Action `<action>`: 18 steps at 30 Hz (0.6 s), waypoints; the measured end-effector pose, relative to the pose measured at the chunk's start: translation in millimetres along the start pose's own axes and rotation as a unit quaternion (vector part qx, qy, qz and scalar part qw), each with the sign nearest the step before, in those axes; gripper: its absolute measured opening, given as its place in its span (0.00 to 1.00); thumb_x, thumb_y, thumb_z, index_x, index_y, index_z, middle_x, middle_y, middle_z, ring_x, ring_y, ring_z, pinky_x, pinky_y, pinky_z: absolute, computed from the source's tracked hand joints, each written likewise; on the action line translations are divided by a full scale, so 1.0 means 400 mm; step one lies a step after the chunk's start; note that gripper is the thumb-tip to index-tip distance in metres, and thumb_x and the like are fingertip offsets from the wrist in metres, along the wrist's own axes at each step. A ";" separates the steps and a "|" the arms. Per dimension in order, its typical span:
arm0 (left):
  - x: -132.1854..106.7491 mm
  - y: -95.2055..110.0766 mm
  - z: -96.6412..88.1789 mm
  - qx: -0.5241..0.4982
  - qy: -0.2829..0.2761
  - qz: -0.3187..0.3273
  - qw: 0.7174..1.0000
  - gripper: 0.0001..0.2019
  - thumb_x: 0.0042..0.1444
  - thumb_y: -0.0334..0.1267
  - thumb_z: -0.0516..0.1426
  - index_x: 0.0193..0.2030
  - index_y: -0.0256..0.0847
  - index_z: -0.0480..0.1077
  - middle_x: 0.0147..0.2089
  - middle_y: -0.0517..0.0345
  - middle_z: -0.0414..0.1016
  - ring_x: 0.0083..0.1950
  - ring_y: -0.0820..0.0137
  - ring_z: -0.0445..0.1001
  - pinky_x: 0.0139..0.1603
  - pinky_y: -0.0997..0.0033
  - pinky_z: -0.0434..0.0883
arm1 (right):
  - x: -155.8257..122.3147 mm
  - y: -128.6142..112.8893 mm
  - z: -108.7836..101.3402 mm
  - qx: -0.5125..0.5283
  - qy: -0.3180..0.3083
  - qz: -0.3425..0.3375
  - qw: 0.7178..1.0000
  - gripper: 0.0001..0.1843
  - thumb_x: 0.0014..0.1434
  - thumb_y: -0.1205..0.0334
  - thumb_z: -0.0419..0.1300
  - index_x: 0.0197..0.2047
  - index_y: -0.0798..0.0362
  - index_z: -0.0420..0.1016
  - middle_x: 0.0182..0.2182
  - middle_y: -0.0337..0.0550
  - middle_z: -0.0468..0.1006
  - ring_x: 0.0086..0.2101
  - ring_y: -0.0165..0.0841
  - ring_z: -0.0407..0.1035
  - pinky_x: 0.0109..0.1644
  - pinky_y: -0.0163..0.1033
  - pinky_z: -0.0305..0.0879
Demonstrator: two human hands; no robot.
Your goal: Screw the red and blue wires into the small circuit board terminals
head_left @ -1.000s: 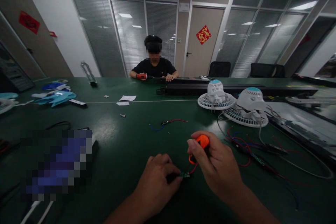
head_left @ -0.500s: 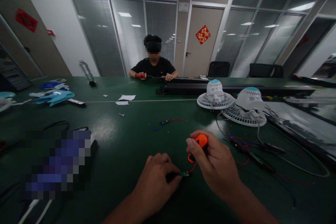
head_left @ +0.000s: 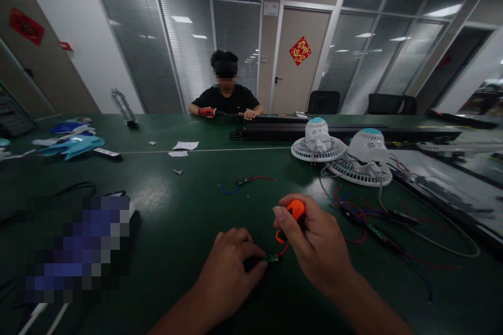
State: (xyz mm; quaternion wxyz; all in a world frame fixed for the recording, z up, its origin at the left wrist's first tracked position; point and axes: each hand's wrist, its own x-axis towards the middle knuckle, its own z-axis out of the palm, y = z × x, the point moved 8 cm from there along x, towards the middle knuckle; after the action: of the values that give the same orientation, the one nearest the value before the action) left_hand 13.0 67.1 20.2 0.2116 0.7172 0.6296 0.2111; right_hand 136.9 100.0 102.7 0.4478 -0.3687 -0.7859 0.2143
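Observation:
A small green circuit board (head_left: 272, 258) is pinched between the thumb and fingers of my left hand (head_left: 234, 267), low over the table. A red wire (head_left: 283, 249) runs up from the board's right end. My right hand (head_left: 316, 238) is closed round the orange-and-black handle of a screwdriver (head_left: 295, 210), held upright with its lower end toward the board. Dimness hides whether the tip touches the board. Beyond my hands lies another small board (head_left: 244, 181) with one red and one blue wire.
Several wired boards (head_left: 379, 233) lie at the right, near two white fan heads (head_left: 367, 146). A blurred-out device (head_left: 78, 246) sits at the left, gloves (head_left: 73, 145) and a plastic bottle (head_left: 124, 109) behind it. Across the green table (head_left: 157, 230), a person (head_left: 227, 97) holds a red tool beside black rails (head_left: 283, 132).
The whole view has shifted slightly, so things appear a little farther left. Both hands keep the same grips on the circuit board and the screwdriver.

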 end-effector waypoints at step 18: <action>0.000 -0.002 0.000 0.004 0.000 0.006 1.000 0.07 0.54 0.37 0.60 0.38 0.46 0.79 0.38 0.57 0.74 0.43 0.63 0.71 0.45 0.59 0.62 | 0.000 0.000 -0.008 0.016 0.004 0.002 1.000 0.10 0.64 0.54 0.54 0.41 0.52 0.67 0.23 0.35 0.77 0.22 0.27 0.72 0.26 0.31 0.66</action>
State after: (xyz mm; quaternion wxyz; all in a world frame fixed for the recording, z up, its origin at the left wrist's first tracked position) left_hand 12.4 67.3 19.8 0.2077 0.7217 0.6260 0.2100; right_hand 139.4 100.2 104.3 0.4561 -0.3642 -0.7799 0.2261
